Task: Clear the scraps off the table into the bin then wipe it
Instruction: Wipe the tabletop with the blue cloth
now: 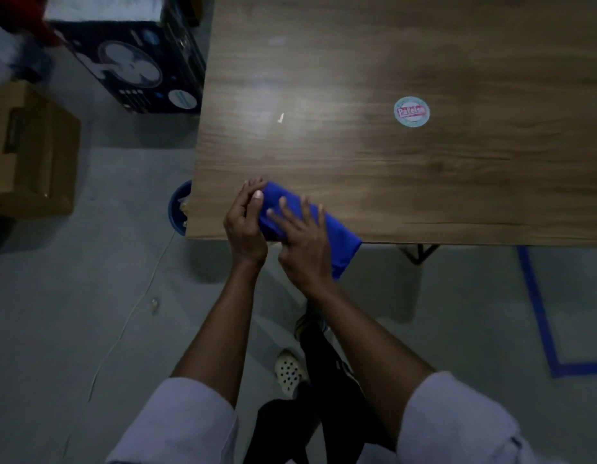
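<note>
- A blue cloth (340, 229) is laid at the near edge of the wooden desk (424, 169), with one corner overhanging.
- Its end is pinched by the left-hand grip (245, 226). The right-hand grip (304, 246) is pressed flat on it, fingers spread.
- A white scrap (281, 118) is left on the desk, and a blue bin (175, 209) is set under the desk's left edge.

Under my right grip (304, 246) the blue cloth (344, 237) looks soft and matt; the counter (391, 169) is smooth wood grain, faintly glossy; the bin (174, 211) looks like blue plastic.

Round sticker (411, 111) on the table (491, 179), blurred pink lettering, perhaps "Paleta"
</note>
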`<state>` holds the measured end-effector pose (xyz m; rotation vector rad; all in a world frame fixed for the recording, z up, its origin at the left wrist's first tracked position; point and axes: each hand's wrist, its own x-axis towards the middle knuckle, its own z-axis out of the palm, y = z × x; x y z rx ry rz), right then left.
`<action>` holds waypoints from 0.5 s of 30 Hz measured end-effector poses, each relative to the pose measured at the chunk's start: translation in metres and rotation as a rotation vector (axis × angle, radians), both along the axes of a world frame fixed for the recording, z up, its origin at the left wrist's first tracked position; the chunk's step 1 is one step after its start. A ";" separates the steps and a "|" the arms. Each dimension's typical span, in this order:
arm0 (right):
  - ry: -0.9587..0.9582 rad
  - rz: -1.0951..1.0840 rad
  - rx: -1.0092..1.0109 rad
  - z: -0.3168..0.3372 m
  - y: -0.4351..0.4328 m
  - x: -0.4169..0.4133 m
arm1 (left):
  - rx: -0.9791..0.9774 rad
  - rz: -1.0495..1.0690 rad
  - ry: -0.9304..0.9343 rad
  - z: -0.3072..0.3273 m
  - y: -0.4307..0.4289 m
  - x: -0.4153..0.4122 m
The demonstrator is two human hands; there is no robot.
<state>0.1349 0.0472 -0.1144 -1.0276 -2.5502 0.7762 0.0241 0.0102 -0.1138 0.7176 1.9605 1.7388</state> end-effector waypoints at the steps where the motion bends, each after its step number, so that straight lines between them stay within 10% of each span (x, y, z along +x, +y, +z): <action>1: 0.044 0.018 -0.054 0.002 -0.008 0.005 | -0.012 0.011 -0.002 0.005 -0.001 -0.002; 6: 0.145 -0.395 -0.041 0.017 0.055 0.029 | 0.016 0.080 0.047 0.003 -0.005 -0.028; 10: -0.328 -0.194 0.086 -0.004 0.090 0.031 | -0.027 0.035 0.086 -0.011 0.000 -0.051; 15: -0.307 -0.165 0.226 -0.016 0.037 -0.004 | -0.104 -0.052 0.184 -0.008 0.019 -0.072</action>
